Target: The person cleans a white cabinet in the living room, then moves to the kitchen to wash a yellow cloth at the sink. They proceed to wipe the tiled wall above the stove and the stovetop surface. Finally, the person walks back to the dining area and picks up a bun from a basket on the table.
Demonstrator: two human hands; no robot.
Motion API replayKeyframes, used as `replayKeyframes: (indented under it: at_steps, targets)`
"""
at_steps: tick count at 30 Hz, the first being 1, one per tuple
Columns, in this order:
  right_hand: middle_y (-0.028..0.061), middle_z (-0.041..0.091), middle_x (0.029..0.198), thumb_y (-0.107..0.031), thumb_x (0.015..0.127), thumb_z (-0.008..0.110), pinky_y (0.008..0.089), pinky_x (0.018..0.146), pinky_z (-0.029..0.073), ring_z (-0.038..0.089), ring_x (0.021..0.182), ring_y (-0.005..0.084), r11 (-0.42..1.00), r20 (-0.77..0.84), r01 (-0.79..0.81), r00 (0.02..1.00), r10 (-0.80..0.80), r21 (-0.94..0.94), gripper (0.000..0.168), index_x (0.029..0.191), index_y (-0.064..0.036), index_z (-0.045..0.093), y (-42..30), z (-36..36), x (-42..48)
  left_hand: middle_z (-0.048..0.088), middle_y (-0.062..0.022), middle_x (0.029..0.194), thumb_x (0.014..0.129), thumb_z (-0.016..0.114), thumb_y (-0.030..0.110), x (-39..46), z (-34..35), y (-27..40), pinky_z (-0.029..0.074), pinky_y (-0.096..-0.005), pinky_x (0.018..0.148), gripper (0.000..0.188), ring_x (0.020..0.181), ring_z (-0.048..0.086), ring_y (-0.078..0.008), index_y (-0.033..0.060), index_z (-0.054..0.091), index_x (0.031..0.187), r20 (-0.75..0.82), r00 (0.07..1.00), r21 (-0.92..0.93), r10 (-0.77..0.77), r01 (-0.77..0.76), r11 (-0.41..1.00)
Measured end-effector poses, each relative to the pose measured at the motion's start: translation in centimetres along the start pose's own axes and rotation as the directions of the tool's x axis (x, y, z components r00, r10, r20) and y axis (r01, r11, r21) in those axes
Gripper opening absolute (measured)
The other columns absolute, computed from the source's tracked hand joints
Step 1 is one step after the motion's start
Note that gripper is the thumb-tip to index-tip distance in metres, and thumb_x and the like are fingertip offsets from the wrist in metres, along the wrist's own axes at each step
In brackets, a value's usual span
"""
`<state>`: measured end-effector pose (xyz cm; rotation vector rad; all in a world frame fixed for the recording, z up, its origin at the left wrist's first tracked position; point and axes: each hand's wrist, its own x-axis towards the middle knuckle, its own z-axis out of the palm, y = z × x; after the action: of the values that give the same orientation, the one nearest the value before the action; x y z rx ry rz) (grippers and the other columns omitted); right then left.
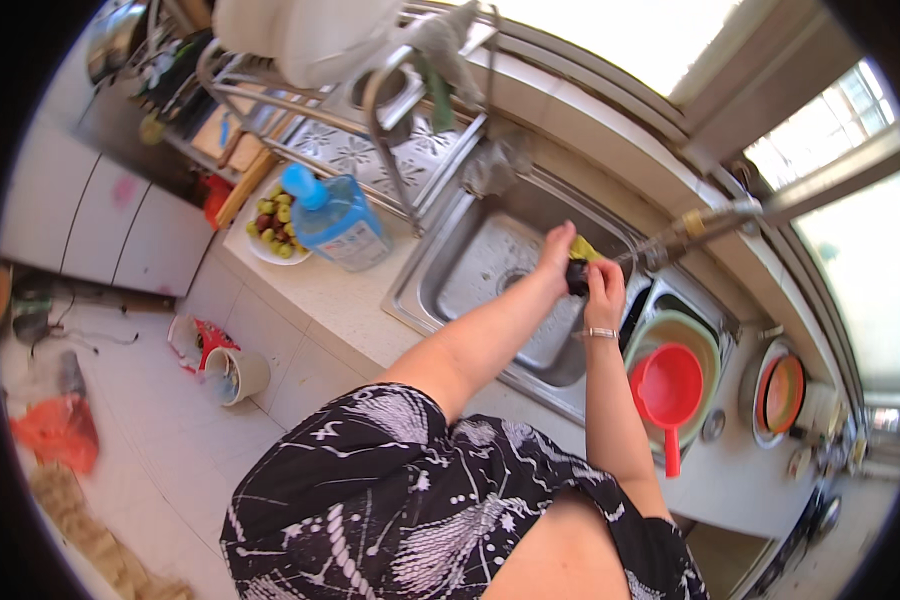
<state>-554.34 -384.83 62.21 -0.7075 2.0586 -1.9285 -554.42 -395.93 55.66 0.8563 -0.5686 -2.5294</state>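
Over the steel sink basin my two hands meet on a small dark object, too small to name for certain. My left hand grips it from the left, fingers partly hidden. From the right, the bent fingers of my right hand press on it; a bracelet circles that wrist. A yellow-green cloth or sponge shows between the hands, though which hand holds it is unclear. Just beyond them, the faucet points into the basin. Drops and small scraps lie around the drain.
Right of the basin, a red plastic dipper rests on a green basin. A blue pump bottle and a bowl of grapes stand left on the counter. Behind them is a metal rack. A small bin lies tipped on the floor.
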Motion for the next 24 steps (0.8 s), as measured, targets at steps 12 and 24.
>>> replayKeyframes:
  at_steps: [12,24]
  targets:
    - [0.0074,0.047,0.133,-0.025,0.081,0.060,0.0534,0.109,0.018,0.038,0.128,0.0283,0.508,0.303,0.494,0.858,-0.414,-0.705,0.039,0.119,-0.017,0.056,-0.1,-4.6,-0.8,0.059,-0.0131,0.113,0.089,0.029,0.066,-4.9,5.8,3.1,0.046,-0.0489,0.091,0.067,0.106,0.056,-0.0312,0.0089,0.053,0.114,0.291,0.827,0.058,-0.481,0.486,0.872]
    - [0.0036,0.059,0.095,-0.025,0.078,0.058,0.0451,0.090,0.036,0.051,0.099,0.0265,0.586,0.219,0.435,0.888,-0.404,-0.684,0.016,0.086,-0.012,0.062,1.0,-3.0,2.0,0.059,-0.0109,0.112,0.097,0.030,0.052,-4.2,5.2,-0.2,0.045,-0.0495,0.092,0.049,0.106,0.056,-0.0294,0.0112,0.055,0.109,0.094,0.839,-0.042,-0.536,0.541,0.840]
